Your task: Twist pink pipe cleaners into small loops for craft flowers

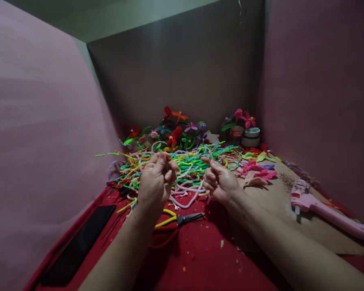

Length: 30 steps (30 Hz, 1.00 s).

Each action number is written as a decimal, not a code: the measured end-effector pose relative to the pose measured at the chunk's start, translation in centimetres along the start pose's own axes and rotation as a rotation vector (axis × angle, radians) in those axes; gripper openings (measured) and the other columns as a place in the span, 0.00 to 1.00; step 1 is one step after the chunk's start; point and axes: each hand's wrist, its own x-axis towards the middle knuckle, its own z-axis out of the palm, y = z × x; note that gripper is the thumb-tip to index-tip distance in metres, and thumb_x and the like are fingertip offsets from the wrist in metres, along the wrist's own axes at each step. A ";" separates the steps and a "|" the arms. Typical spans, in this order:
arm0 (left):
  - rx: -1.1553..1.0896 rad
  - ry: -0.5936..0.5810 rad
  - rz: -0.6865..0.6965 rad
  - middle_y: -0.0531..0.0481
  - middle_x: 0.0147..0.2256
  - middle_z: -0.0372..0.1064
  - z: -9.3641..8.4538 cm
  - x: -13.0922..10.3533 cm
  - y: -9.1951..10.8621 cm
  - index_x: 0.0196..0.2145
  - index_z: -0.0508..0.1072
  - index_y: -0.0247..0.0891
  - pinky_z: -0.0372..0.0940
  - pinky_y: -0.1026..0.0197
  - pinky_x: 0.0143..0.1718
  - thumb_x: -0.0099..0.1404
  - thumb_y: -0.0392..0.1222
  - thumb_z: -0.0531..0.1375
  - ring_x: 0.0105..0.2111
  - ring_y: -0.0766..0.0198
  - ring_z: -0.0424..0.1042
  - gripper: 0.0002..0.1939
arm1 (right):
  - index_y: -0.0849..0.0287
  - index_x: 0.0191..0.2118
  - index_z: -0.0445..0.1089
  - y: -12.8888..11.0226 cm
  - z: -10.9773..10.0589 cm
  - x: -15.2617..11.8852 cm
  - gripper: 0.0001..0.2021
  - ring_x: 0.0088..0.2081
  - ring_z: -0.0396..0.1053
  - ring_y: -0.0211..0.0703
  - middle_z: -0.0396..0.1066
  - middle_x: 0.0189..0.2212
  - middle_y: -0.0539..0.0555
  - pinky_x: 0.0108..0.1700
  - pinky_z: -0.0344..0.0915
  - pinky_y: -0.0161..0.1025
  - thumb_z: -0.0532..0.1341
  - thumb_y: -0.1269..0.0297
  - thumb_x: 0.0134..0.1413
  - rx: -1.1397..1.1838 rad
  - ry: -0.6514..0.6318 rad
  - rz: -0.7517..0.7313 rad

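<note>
My left hand is raised in front of a heap of pipe cleaners, thumb and fingertips pinched together. Whatever lies between those fingertips is too small to make out. To its right, a short gap away, my right hand is closed too, with its thumb pressed on the curled index finger. A pale sliver shows by that thumb, but I cannot tell if the hand holds it. The heap mixes green, yellow, pink, orange and blue strands. Below the hands, pliers with yellow handles lie on the red cloth.
At right, a pink glue gun rests on a cardboard sheet near pink fuzzy petals. A black flat case lies at left. Fuzzy flowers and a lidded jar stand at the back. Pink walls flank both sides.
</note>
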 end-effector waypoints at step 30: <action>-0.060 0.058 -0.027 0.51 0.23 0.65 -0.8 0.8 -1.6 0.21 0.65 0.32 0.55 0.71 0.19 0.55 0.39 0.61 0.18 0.76 0.57 0.10 | 0.64 0.23 0.71 2.4 0.3 -0.9 0.12 0.19 0.59 0.32 0.63 0.15 0.48 0.26 0.57 0.33 0.63 0.58 0.41 -0.349 -0.082 0.019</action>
